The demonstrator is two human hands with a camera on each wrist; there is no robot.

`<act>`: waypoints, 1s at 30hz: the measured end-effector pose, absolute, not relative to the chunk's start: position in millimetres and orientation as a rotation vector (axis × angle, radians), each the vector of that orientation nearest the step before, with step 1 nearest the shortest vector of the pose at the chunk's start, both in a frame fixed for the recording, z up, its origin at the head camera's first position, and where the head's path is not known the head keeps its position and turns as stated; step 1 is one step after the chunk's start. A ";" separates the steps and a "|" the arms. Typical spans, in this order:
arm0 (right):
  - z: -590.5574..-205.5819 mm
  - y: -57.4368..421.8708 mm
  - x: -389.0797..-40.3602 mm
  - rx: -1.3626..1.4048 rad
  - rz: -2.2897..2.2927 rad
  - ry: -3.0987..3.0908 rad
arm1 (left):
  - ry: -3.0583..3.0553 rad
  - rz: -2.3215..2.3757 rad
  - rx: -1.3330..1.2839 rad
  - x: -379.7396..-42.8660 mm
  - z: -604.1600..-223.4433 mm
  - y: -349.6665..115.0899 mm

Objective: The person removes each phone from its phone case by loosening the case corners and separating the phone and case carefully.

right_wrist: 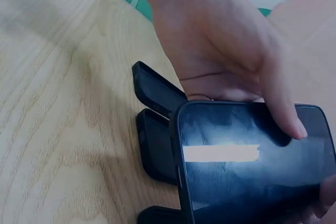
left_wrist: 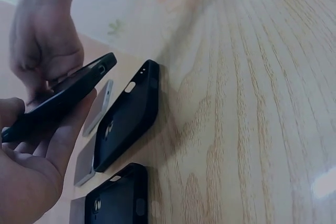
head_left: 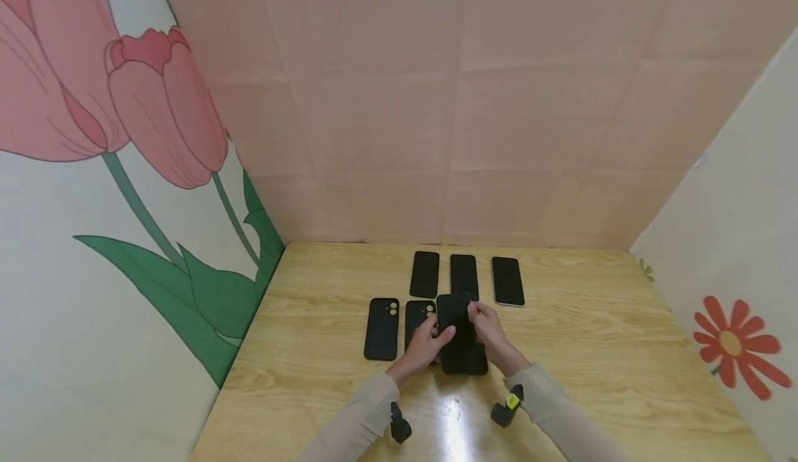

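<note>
Both hands hold a smartphone (head_left: 455, 334) in a black case, screen up, raised above the table. My left hand (head_left: 425, 343) grips its left side; in the right wrist view that thumb lies over the glossy screen (right_wrist: 226, 177). At the upper right edge, my right hand (head_left: 492, 330) pinches the phone, its fingertips (right_wrist: 328, 195) showing at the lower right of the right wrist view. Below the phone lies a black phone case (head_left: 479, 363), mostly hidden in the head view. A second case (left_wrist: 121, 198) lies beside it, partly covered by my left hand from above.
Another black case (head_left: 382, 330) with camera holes lies at the left of the row. Behind, several dark phones stand in a line: one phone (head_left: 424, 275) at left, one (head_left: 464, 273) in the middle, one (head_left: 508, 281) at right. A wall rises behind the wooden table (head_left: 580, 351).
</note>
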State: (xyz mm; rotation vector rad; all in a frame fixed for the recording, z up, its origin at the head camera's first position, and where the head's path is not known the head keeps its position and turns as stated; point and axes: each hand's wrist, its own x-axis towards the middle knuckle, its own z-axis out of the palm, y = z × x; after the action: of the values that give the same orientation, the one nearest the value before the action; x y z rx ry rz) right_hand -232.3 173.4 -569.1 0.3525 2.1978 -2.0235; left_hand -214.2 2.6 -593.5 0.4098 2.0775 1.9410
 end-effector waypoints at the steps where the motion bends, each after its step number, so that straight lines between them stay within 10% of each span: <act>1: -569.3 174.4 -232.5 0.349 -2.014 2.199 | 2.069 1.943 0.405 -214.2 -593.7 2.2; 30: -559.4 170.3 -237.3 0.164 -1.936 2.381 | 2.066 1.893 0.419 -210.1 -586.3 2.2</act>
State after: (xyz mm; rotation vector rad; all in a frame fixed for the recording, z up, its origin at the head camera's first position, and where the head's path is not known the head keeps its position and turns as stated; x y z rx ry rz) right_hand -237.3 170.3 -559.4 0.1640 2.3805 -1.9356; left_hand -210.1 2.2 -586.3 0.4186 2.0657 1.8929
